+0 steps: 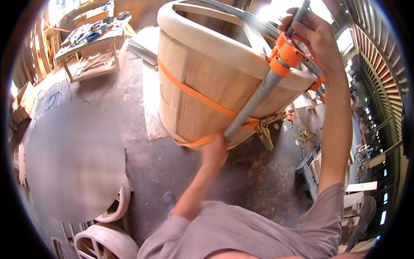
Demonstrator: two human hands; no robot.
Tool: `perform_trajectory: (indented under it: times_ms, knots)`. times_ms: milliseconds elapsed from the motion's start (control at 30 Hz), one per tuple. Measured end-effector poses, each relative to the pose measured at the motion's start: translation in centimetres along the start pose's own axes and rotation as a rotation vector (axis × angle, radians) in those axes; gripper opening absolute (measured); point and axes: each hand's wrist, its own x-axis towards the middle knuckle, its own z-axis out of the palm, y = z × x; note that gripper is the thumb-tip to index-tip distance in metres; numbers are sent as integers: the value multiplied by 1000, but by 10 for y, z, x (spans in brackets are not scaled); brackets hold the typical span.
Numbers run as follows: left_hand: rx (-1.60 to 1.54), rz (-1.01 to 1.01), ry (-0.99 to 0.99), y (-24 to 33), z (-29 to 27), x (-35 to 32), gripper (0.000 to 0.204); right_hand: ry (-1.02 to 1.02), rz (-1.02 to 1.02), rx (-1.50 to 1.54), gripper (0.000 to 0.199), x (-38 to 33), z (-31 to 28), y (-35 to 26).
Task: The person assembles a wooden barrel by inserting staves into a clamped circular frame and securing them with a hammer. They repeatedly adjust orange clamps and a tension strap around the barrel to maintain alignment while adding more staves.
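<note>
Two hands grip one pipe clamp (258, 93) on one wooden tub (207, 77).

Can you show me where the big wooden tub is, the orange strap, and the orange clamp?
wooden tub (198, 73), head view, on its bare wooden side wall.
orange strap (194, 96), head view, on the band crossing the tub's side.
orange clamp (286, 54), head view, on the orange head at the tub's rim.

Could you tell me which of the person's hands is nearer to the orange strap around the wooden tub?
Left. The left hand grips the pipe clamp's lower end, right at the strap. The right hand is at the clamp's screw, up by the tub's rim.
</note>
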Motion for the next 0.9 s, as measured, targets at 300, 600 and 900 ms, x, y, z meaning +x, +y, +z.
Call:
perform_trajectory:
  times_ms: [300, 600, 900]
  knots:
    - [215, 7, -30, 10, -9, 14, 32, -101, 79, 178, 24, -9, -19, -9]
    - [330, 110, -139, 8, -35, 15, 32, 36, 10, 262, 17, -5, 5, 6]
    - [428, 181, -138, -11, -34, 25, 45, 101, -336, 242, 9, 7, 12, 26]
